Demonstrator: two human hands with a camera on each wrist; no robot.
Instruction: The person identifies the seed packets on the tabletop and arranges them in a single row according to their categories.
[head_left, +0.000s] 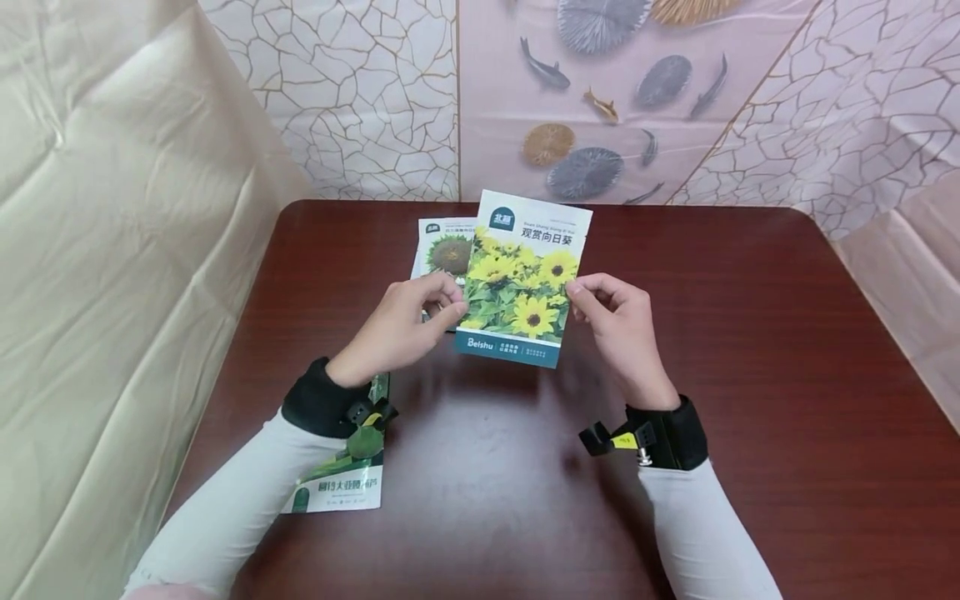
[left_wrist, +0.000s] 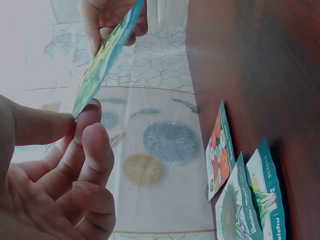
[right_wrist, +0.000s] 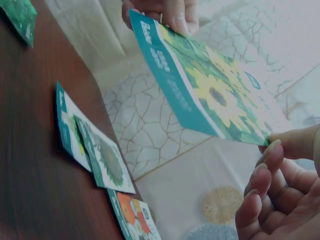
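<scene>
A seed packet printed with yellow sunflowers [head_left: 521, 287] is held upright above the table, tilted slightly, its front facing me. My left hand [head_left: 408, 321] pinches its left edge between thumb and forefinger. On the opposite edge, my right hand [head_left: 618, 333] pinches with thumb and forefinger, the other fingers curled below. Behind it on the table, partly covered, lies a packet with a large sunflower head [head_left: 450, 252]. The left wrist view also shows a packet with orange flowers [left_wrist: 220, 157] and one with a pale green vegetable [left_wrist: 268, 197] beside it.
A green packet [head_left: 352, 483] lies on the near left of the dark red-brown table [head_left: 750, 350], partly hidden under my left forearm. Patterned cloth [head_left: 360, 100] hangs along the table's far edge, and a cream cloth [head_left: 135, 208] stands at the left.
</scene>
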